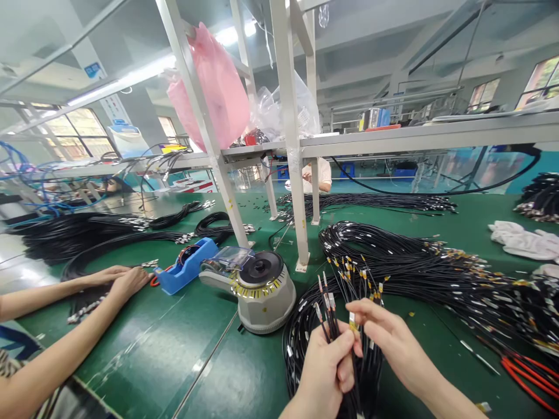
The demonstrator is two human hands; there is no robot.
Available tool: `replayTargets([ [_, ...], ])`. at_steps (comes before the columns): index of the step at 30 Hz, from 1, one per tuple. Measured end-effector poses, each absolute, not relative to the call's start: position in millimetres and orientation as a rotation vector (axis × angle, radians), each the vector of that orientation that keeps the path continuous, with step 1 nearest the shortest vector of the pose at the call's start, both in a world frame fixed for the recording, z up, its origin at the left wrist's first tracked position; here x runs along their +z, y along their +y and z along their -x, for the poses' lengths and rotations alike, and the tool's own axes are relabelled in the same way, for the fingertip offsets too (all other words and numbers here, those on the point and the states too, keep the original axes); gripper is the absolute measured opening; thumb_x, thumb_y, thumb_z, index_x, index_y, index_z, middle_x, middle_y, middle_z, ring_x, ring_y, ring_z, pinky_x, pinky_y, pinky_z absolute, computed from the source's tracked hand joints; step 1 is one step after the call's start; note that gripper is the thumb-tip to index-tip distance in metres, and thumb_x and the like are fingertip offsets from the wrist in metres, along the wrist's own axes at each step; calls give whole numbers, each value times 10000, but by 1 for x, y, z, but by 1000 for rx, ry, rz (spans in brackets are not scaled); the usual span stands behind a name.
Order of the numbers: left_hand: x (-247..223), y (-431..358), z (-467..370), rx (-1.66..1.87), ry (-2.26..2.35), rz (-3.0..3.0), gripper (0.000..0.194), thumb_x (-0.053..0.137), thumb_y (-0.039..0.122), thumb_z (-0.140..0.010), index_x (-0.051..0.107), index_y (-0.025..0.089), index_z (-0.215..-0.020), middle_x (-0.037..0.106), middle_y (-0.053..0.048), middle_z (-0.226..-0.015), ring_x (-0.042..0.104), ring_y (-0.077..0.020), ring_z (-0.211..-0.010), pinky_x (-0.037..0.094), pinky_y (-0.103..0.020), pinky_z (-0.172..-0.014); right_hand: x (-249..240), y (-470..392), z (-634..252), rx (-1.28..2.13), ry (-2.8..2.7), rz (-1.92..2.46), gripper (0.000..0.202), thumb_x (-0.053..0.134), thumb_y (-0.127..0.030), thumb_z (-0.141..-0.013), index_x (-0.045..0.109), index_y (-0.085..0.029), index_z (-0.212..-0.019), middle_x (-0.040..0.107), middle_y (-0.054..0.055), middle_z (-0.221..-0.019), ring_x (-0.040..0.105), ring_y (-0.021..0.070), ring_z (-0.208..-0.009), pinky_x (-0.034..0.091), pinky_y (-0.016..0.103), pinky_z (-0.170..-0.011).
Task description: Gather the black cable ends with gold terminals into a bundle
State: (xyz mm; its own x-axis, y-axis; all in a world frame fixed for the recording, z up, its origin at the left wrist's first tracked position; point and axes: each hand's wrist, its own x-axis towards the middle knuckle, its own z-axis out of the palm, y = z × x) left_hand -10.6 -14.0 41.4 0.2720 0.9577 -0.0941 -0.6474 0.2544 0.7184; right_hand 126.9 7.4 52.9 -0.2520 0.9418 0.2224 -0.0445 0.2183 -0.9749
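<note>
My left hand (327, 364) is closed around a small bunch of thin black cables (332, 327), whose ends stand upright with white tags and bare tips. Close to its right, my right hand (393, 340) has its thumb and forefinger at a cable end with a white and yellow tag (351, 321), seemingly pinching it. Below both hands lies a large coil of black cables (293, 349), partly hidden by them. More ends with yellow and white tags (353, 270) rise just behind my fingers.
A round tape dispenser (264, 302) stands left of my hands, with a blue tape holder (187, 267) beside it. At the left, a co-worker's hands (116, 282) rest on black cables. Shelf posts (292, 174) rise behind; cable bundles (437, 279) and white gloves (524, 238) lie right.
</note>
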Motion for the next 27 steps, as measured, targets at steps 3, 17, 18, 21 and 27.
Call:
replayTargets([
  [3, 40, -14, 9, 1167, 561, -628, 255, 693, 310, -661, 519, 123, -640, 530, 21, -506, 250, 12, -263, 162, -131, -250, 60, 3, -122, 1421, -1534, 736, 182, 577, -345, -799, 653, -190, -857, 497, 16, -844, 546, 112, -595, 450, 251, -592],
  [17, 38, -2, 10, 1240, 611, -494, 335, 693, 358, -657, 499, 177, -861, 512, 60, -558, 296, -4, -316, 151, -135, -299, 55, 23, -143, 1062, -1775, 954, 329, 551, -391, -796, 474, -182, -554, 449, -15, -612, 426, 136, -582, 351, 249, -539],
  [18, 37, 2, 11, 1303, 643, -420, 363, 697, 383, -645, 478, 185, -857, 509, 66, -577, 287, 2, -324, 133, -132, -305, 54, 26, -145, 1051, -1804, 1010, 337, 538, -393, -802, 473, -183, -547, 449, -18, -596, 421, 135, -572, 346, 247, -531],
  [21, 38, 6, 11, 1351, 674, -337, 419, 681, 474, -628, 447, 200, -841, 407, 99, -477, 244, -7, -314, 94, -141, -316, 50, 34, -155, 979, -1830, 1196, 325, 502, -414, -805, 534, -190, -571, 497, -9, -552, 463, 155, -550, 364, 264, -526],
  [27, 35, 6, 6, 1216, 649, -345, 376, 644, 476, -644, 390, 233, -777, 310, 110, -380, 214, -41, -289, 63, -172, -332, 86, 39, -151, 530, -1519, 1361, 273, 531, -423, -741, 621, -222, -902, 624, 30, -684, 575, 225, -665, 442, 322, -639],
])
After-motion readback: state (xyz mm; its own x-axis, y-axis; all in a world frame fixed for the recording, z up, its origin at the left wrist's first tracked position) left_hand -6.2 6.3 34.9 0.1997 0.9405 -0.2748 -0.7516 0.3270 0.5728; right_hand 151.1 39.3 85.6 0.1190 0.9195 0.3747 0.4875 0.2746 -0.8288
